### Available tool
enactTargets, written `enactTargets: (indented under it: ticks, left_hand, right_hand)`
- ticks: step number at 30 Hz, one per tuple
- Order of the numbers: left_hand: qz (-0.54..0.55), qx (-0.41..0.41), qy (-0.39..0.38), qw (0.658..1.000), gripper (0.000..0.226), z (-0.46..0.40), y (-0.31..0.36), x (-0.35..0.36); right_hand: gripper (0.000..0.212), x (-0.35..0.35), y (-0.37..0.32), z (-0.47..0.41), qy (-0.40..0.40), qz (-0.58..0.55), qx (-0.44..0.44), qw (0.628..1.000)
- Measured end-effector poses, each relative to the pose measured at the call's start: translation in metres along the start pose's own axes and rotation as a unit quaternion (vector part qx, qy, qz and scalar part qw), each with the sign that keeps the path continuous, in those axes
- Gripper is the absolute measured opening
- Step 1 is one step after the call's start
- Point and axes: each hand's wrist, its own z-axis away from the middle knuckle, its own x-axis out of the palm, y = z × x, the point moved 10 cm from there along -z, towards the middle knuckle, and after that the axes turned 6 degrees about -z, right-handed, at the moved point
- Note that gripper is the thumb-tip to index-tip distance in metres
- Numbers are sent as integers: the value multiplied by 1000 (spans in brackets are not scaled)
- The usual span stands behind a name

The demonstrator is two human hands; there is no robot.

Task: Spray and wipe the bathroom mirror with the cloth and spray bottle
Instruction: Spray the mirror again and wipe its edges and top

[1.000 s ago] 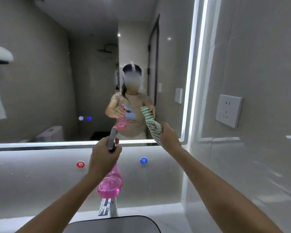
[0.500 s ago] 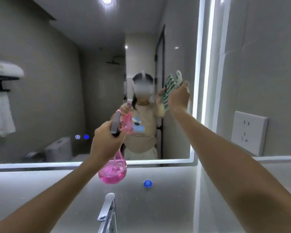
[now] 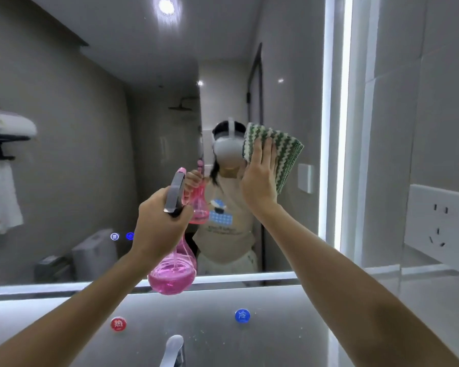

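With our right hand (image 3: 260, 178) flat on the cloth (image 3: 278, 152) against the mirror (image 3: 90, 128), we wipe in even, overlapping strokes while our left hand (image 3: 157, 221) grips the spray bottle (image 3: 174, 274) aside.

**Cloth goes flat on the glass**

The right hand (image 3: 260, 178) is now spread flat, fingers straight, pressing the green-and-white cloth (image 3: 278, 152) against the mirror (image 3: 90, 154). Half a second ago it pinched the bunched cloth near the lit edge at 3 o'clock; a second ago it held the cloth low by the bottom edge. The cloth now lies opened out, closer to the middle. The left hand (image 3: 159, 223) with the pink spray bottle (image 3: 172, 276) sits higher than a second ago, toward 12 o'clock.
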Motion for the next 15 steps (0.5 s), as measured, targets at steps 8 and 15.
enactTargets:
  ticks: [8, 15]
  left_hand:
    - [34, -27, -5, 999, 31, 11, -9, 17]
    - [6, 5, -6, 1000, 41, 6, -6, 22]
  right_hand:
    - [76, 18, 16, 13, -103, 119, -94, 983]
    - [59, -5, 11, -6, 3, 140, -159, 977]
